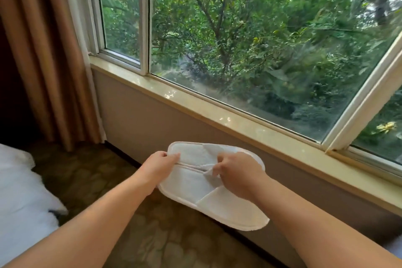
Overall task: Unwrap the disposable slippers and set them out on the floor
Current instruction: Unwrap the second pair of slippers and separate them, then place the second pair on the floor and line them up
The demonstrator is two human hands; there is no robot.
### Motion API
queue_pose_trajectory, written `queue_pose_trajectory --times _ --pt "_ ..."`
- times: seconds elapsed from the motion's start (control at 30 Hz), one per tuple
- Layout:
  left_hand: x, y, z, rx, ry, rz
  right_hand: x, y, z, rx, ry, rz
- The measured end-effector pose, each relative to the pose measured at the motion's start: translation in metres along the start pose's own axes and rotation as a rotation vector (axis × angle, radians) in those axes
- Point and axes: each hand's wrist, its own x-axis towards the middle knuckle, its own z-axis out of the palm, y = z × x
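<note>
The two white disposable slippers (202, 178) were held in the air in front of the window wall, above the patterned carpet (91, 172), lying side by side with their long edges touching. No wrapper could be seen on them, so the unwrapping looked done and the setting-out still to come.

The left hand (157, 164) had its grip closed on the heel ends, thumb and fingers pinching where the two edges met. The right hand (238, 175) had its grip closed around the strap of the nearer slipper, fingers hooked under the loose fabric flap.

The main risk was in the separation. With the pair held only at the seam and one strap, pulling them apart too fast could have let the farther slipper slip free and fall against the wall under the windowsill (195, 106), landing upside down or askew. A hard tug on the thin strap might also have torn it or left it crumpled flat, so the slipper would not sit open. The white bedding (19, 198) lay well apart to the left and posed little hazard.
</note>
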Motion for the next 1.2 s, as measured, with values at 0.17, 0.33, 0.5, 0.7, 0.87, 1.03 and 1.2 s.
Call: queue_pose_trajectory --times 0.17,0.33,0.5,0.7,0.87,1.03,1.2 --pt "0.059 0.009 0.003 0.100 0.147 -0.069 0.071 0.034 0.023 -0.008 0.011 -0.097" --pt "0.107 0.001 -0.005 -0.020 0.369 -0.071 0.156 0.056 0.040 0.022 -0.055 -0.300" --pt "0.121 -0.024 -0.031 -0.050 0.492 -0.121 0.228 0.047 0.059 0.012 -0.089 -0.513" --pt "0.110 -0.092 -0.075 -0.318 0.583 -0.312 0.294 -0.010 0.087 0.000 -0.136 -0.773" --pt "0.100 -0.138 -0.111 -0.309 0.634 -0.362 0.342 -0.070 0.108 -0.056 -0.200 -0.915" --pt "0.119 -0.177 -0.161 -0.253 0.637 -0.479 0.391 -0.127 0.135 0.006 -0.224 -0.973" --pt "0.155 -0.206 -0.202 -0.250 0.598 -0.549 0.429 -0.164 0.164 -0.013 -0.199 -1.002"
